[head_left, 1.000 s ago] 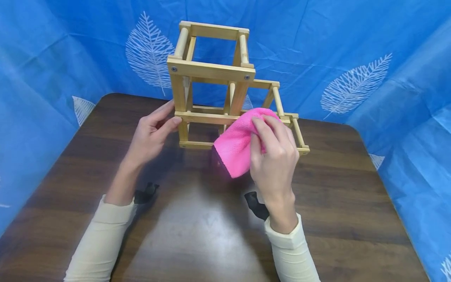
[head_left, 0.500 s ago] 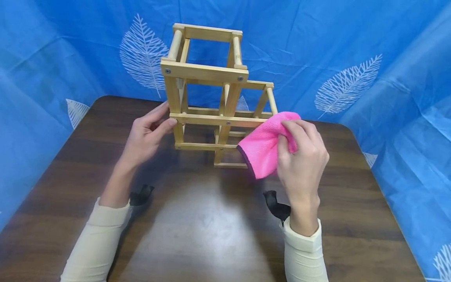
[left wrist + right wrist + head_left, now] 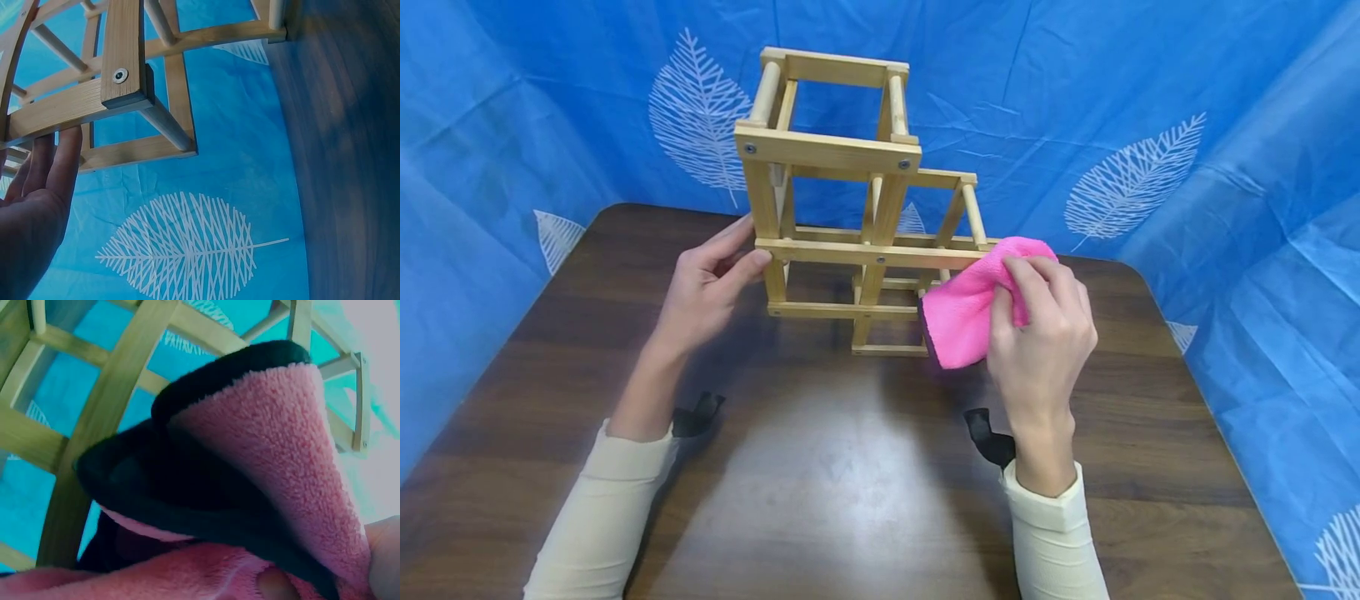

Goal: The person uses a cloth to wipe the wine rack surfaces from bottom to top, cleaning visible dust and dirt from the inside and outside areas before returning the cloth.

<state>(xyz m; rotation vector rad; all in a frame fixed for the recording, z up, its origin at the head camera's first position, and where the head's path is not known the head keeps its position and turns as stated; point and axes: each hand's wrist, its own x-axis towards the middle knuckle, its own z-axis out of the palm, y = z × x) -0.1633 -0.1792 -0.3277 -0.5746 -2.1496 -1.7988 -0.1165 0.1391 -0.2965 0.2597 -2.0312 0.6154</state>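
Because the rack (image 3: 880, 255) rises tall and narrow at the back of the counter (image 3: 820, 467), a sideways push on its right end could twist or tip it, with only one grip to resist. Whether all its lower bars bear on the counter, I cannot tell; if some hang clear, rocking seems likelier. Over the right end of the long front rail (image 3: 820, 251), the pink cloth (image 3: 964, 321) shows a dark hem and, in the right wrist view, a gaping fold; that loose edge could snag on a screw head (image 3: 904, 165) or rail end, and a tug would then drag the rack along. Hands well apart, the right hand (image 3: 1047, 325) pinches the cloth between thumb and fingers, so a shallow hold might let it slip. The left hand (image 3: 703, 287) grips the left upright (image 3: 762, 198), thumb in front, fingers behind; too light a hold could let the rack swivel. Behind hangs the blue sheet (image 3: 1030, 125), which a backward shove might crumple. By the right sleeve (image 3: 1052, 533), a black strap (image 3: 988, 437) could catch on a low corner
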